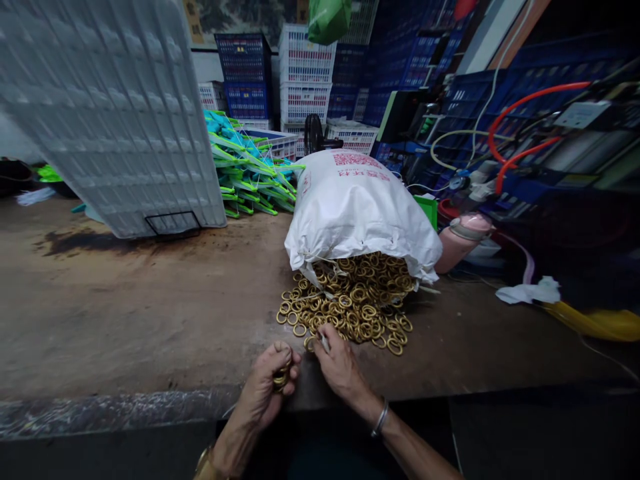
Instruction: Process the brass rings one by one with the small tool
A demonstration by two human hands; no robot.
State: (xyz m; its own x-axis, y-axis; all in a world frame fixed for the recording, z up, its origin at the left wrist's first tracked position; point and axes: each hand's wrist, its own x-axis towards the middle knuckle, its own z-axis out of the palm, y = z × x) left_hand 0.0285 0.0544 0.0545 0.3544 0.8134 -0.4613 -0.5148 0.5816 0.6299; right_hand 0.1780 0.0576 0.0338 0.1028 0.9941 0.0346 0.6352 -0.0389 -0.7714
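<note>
Gleaming dully, golden rings (360,313) lie loosely heaped.

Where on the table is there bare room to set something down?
Widest: the table left of the left hand, between the pale panel and front edge. Smaller: between the golden rings and white cloth. Crowded: before the sack, where rings reach the right hand.

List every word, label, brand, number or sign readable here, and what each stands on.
None reads clearly enough to quote.
White sack: red print, too blurred to read.
Wall picture: marks on its yellowish side panels, too small.
White crates: small front marks, too small.
Gold-coloured rings: no lettering visible.
</note>
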